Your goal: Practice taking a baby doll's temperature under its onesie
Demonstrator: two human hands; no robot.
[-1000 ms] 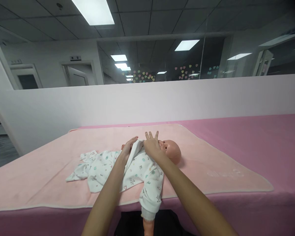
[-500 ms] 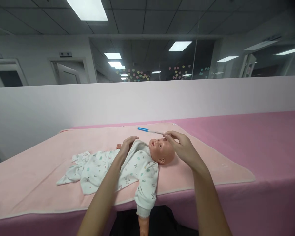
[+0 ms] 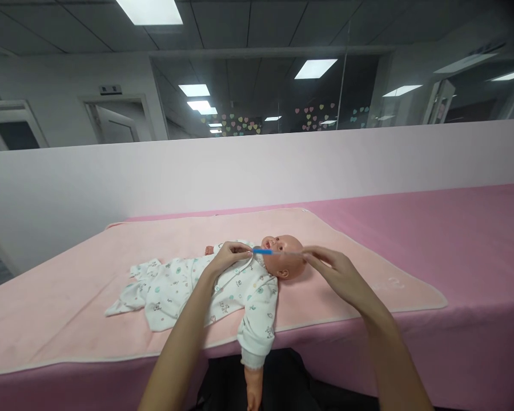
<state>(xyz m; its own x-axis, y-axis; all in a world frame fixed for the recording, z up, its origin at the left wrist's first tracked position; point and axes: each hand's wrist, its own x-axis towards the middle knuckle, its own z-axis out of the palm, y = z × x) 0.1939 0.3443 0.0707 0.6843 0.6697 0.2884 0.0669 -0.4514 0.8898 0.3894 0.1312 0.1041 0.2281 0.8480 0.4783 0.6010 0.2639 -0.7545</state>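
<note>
A baby doll (image 3: 285,257) lies on its back in a white printed outfit (image 3: 252,294), head to the right, one arm hanging over the near edge. Above its face, a slim clear stick with a blue end, which looks like a thermometer (image 3: 263,251), is held level. My right hand (image 3: 334,271) pinches its clear end between thumb and fingers. At the blue end, my left hand (image 3: 231,257) has its thumb and fingers closed, touching the tip near the outfit's collar. Those fingers partly cover the collar.
A peach pad (image 3: 68,302) lies under the doll on a pink-covered table (image 3: 466,245). A low white partition (image 3: 257,171) runs behind the table, with glass above it. My dark-clothed lap (image 3: 269,379) shows below the near edge.
My right hand has brought the thermometer toward me and to the right, over the doll's face. My left hand has let the lifted collar drop and now meets the blue end.
</note>
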